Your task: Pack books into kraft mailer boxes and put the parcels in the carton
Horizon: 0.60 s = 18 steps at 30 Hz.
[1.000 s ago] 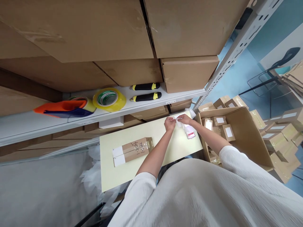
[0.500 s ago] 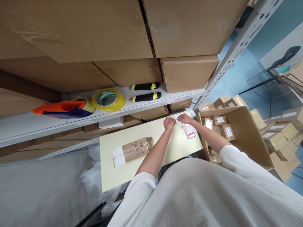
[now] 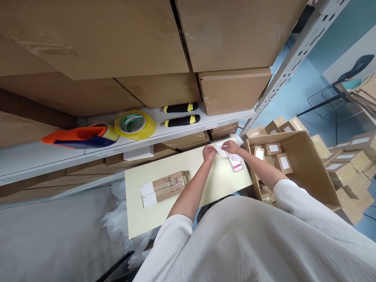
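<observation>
Pinching a thin white sheet (image 3: 222,151), the left hand (image 3: 208,153) has its grip on the left edge, while the right hand (image 3: 230,147) grips the upper right part. The sheet is over the far right of the pale surface (image 3: 221,182), just beside a red-and-white item (image 3: 237,167). Leftward lies a marked cardboard box (image 3: 169,187); an open carton (image 3: 313,170) stands right.

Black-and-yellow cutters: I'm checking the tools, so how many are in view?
2. Both lie on the shelf, right of the yellow tape roll: the back cutter near the boxes, the front cutter nearer the edge. Others may be hidden.
</observation>
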Available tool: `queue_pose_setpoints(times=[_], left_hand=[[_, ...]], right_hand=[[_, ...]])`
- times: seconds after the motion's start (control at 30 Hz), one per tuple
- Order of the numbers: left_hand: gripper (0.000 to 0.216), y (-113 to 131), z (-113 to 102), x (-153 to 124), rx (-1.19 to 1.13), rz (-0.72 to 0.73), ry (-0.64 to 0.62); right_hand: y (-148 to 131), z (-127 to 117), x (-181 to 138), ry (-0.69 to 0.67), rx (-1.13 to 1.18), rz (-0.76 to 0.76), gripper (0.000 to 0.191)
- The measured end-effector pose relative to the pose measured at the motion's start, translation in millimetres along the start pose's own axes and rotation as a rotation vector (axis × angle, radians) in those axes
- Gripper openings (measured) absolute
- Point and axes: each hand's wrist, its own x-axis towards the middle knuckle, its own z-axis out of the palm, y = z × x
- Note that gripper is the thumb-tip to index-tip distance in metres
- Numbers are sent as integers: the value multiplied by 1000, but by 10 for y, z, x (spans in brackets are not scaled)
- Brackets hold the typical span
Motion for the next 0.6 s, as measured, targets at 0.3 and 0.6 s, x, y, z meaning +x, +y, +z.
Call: queue_pose_setpoints(times=[0.3,0.6], left_hand=[[22,-9,-155,-21,185,137,45],[26,14,-312,-31,246,132,80]], right_hand=[[72,-272,-81,-44,-440,8,30],[334,-328,-113,56,-591,-82,50]])
